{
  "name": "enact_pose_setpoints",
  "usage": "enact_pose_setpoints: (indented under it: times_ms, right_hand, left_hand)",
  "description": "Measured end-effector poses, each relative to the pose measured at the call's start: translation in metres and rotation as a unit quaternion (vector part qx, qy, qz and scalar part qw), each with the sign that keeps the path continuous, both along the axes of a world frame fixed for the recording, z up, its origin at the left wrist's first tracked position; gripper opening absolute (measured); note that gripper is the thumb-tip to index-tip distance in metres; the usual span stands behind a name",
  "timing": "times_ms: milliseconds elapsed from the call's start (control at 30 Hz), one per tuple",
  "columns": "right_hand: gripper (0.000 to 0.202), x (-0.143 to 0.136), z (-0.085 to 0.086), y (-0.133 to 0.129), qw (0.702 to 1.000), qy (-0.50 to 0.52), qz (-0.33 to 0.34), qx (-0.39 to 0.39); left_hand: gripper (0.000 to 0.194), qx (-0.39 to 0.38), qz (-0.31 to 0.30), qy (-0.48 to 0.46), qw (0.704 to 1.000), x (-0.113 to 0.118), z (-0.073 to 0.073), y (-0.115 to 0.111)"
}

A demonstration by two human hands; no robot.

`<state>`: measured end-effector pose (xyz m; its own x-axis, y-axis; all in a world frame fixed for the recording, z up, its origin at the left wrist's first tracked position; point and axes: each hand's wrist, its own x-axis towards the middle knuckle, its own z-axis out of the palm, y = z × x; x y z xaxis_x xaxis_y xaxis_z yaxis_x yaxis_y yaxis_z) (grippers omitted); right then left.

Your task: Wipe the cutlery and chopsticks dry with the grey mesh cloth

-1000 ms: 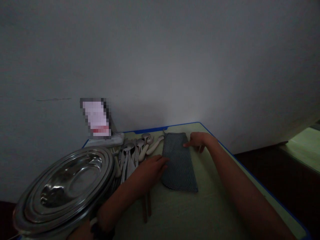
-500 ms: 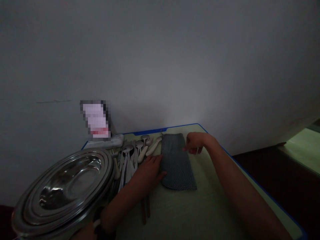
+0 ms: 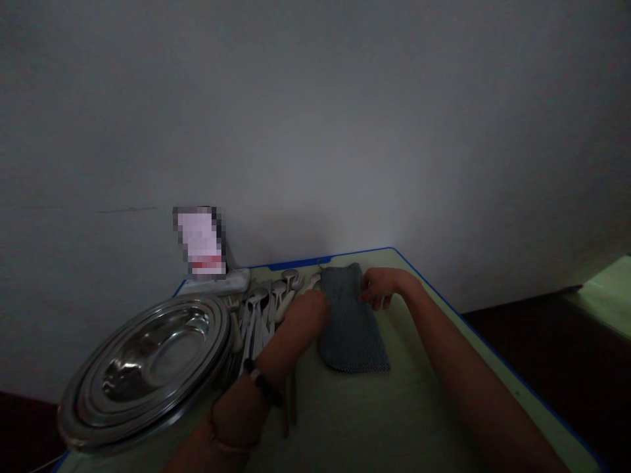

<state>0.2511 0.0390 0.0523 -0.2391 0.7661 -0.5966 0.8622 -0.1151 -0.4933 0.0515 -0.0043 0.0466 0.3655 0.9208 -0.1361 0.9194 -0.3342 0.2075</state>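
Observation:
A folded grey-blue cloth point(image 3: 351, 335) with a patterned edge lies lengthwise on the pale green table point(image 3: 374, 420). My left hand point(image 3: 309, 315) is closed at its left edge, fingers curled and partly hidden. On the opposite side, my right hand point(image 3: 382, 287) pinches the cloth's right edge near the far end. Just left of my left hand lies a pile of cutlery: spoons point(image 3: 257, 299), forks point(image 3: 297, 282) and other pieces with pale handles. Two brown sticks point(image 3: 289, 414) poke out from beneath my left forearm.
A stack of shiny metal plates point(image 3: 148, 368) takes up the table's left side. Behind it, a phone with a blurred screen point(image 3: 201, 240) leans on the wall above a whitish flat box point(image 3: 217, 282). The grey wall point(image 3: 345, 131) borders the table's far edge.
My left hand has gone from lying with fingers stretched on the cloth's left edge to curled. My right hand has closed in on the right edge. The cloth's far end looks slightly rumpled.

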Motion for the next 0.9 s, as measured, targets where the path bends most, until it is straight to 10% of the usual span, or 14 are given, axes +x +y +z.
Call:
enact_pose_setpoints:
  times_ms: [300,533,633,900]
  right_hand:
    - [0.013,0.002,0.012,-0.004,0.998,0.054,0.010,0.044]
    - [0.033,0.008,0.057,-0.025,0.928,0.306,-0.065,0.201]
    - [0.046,-0.001,0.075,-0.037,0.886,0.368,-0.042,0.279]
    - [0.040,-0.030,0.086,-0.053,0.896,0.241,0.000,0.373]
  left_hand:
    - [0.029,-0.070,0.000,-0.108,0.992,0.011,0.006,0.024]
    - [0.044,-0.046,-0.008,-0.329,0.943,-0.034,0.060,0.015]
    - [0.042,-0.036,-0.004,-0.482,0.875,-0.054,0.080,0.005]
    - [0.029,0.163,0.019,-0.311,0.936,-0.073,0.102,-0.013]
